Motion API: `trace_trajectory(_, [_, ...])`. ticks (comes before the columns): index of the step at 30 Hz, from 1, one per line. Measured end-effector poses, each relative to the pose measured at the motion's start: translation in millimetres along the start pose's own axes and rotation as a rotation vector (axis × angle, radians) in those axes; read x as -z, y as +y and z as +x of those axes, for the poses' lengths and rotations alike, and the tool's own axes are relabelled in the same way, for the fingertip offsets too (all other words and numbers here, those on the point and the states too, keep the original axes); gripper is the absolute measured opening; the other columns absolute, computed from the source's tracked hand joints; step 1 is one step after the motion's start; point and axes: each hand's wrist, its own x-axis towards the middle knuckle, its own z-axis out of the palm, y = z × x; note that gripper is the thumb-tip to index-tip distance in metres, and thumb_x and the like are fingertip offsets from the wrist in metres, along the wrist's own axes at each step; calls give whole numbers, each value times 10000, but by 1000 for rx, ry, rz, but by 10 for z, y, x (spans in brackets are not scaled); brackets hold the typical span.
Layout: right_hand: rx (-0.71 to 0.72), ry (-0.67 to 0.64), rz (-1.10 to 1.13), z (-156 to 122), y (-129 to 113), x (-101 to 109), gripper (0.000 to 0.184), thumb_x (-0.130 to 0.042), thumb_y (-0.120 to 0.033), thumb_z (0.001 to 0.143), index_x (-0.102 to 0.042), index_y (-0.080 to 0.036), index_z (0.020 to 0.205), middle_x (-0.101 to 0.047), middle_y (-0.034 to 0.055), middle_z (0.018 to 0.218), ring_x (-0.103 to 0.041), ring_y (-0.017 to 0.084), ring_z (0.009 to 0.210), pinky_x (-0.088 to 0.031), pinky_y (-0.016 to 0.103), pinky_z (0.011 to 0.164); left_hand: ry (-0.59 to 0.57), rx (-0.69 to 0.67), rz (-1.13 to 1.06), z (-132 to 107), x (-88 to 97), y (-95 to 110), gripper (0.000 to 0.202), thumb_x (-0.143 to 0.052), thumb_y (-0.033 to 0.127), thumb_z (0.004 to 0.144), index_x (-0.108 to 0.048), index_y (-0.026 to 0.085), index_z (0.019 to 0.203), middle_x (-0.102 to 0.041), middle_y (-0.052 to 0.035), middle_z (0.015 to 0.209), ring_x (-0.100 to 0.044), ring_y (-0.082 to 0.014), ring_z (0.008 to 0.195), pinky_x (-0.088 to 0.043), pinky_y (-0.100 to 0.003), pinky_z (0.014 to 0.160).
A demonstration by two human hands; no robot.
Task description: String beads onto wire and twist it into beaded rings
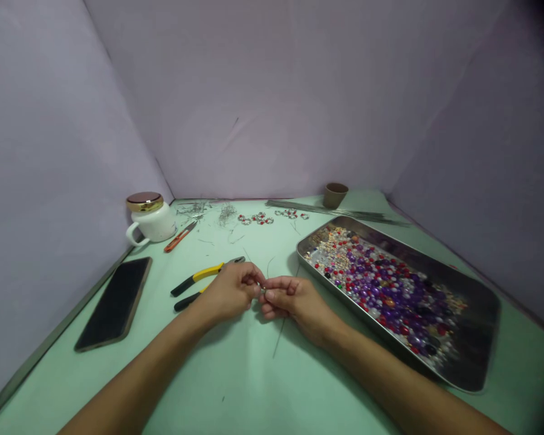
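Note:
My left hand (236, 291) and my right hand (294, 302) meet at the middle of the green table, fingertips pinched close together. Between them is a thin wire (278, 339), whose end trails down below my right hand; another strand rises above the fingers. Something small and shiny sits at the pinch, mostly covered by the fingertips. Partly behind my left hand lie pliers (199, 277) with yellow and black handles. A metal tray (478, 362) holding many loose beads (385, 290) in purple, red, white and gold stands right of my right hand.
A phone (115, 305), a white lidded mug (156, 225) and an orange snipper (180, 237) lie to the left. Along the back are wire scraps (194, 209), red-and-clear bead rings (256, 219), long straight wires (358, 214) and a brown cup (335, 196). Pale walls enclose the table.

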Motion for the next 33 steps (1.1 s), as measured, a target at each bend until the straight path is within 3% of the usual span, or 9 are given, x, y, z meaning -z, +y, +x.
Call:
trace_trajectory(7, [-47, -41, -58, 14, -46, 38, 237, -756, -230, 555, -595, -97, 666, -639, 48, 593, -561, 84, 462, -439, 168, 406, 100, -22, -19, -10, 5, 53, 105, -500, 121, 598, -561, 146, 680, -515, 23, 589, -448, -86, 536, -354, -211, 513])
trace_trajectory(12, [-51, -26, -44, 25, -48, 52, 255, -759, -237, 556, -593, -98, 689, -642, 51, 610, -578, 95, 484, -475, 195, 452, 133, 28, 39, 19, 27, 12, 76, -506, 167, 643, -573, 144, 670, -530, 16, 565, -454, -96, 520, -367, -234, 525])
trace_trajectory(15, [-31, 12, -48, 27, -27, 37, 274, -764, -244, 541, -591, -98, 695, -640, 51, 612, -580, 102, 484, -484, 212, 462, 488, -97, 307, -14, 23, 5, 102, -510, 187, 680, -590, 146, 729, -592, -36, 702, -520, -152, 663, -404, -294, 629])
trace_trajectory(17, [-27, 25, -47, 29, -9, 23, 280, -767, -251, 530, -587, -102, 683, -636, 44, 594, -574, 104, 468, -482, 221, 457, 740, -306, 550, -63, -6, 36, 126, -500, 193, 710, -600, 149, 773, -602, -65, 795, -522, -192, 779, -396, -342, 709])
trace_trajectory(18, [-23, 18, -49, 31, 0, 17, 273, -765, -253, 531, -586, -104, 672, -631, 39, 580, -570, 103, 459, -480, 225, 457, 774, -407, 668, -88, -30, 60, 133, -498, 202, 721, -607, 152, 778, -602, -73, 816, -513, -209, 813, -385, -367, 735])
trace_trajectory(20, [-5, -23, -61, 36, 16, 12, 246, -755, -251, 544, -590, -105, 652, -618, 30, 558, -557, 97, 446, -476, 230, 461, 682, -519, 860, -128, -91, 110, 144, -504, 231, 728, -626, 157, 748, -604, -80, 792, -499, -237, 823, -360, -422, 767])
trace_trajectory(23, [23, -76, -83, 47, 33, 22, 197, -733, -245, 572, -608, -106, 633, -604, 29, 543, -546, 94, 449, -469, 234, 472, 517, -488, 1000, -146, -176, 165, 172, -490, 224, 733, -632, 160, 663, -598, -73, 714, -483, -254, 830, -286, -506, 849])
trace_trajectory(26, [4, -102, -93, 51, 32, 46, 169, -724, -237, 584, -620, -111, 629, -601, 28, 540, -550, 98, 464, -467, 242, 488, 450, -433, 979, -128, -198, 177, 198, -459, 181, 735, -614, 162, 614, -596, -60, 706, -472, -243, 868, -222, -525, 912])
trace_trajectory(33, [-59, -182, -132, 28, -21, 61, 209, -724, -268, 602, -641, -100, 693, -628, 40, 584, -578, 99, 509, -476, 225, 520, 408, -369, 826, -67, -111, 115, 185, -455, 195, 730, -580, 152, 600, -593, -61, 713, -486, -224, 844, -313, -473, 860])
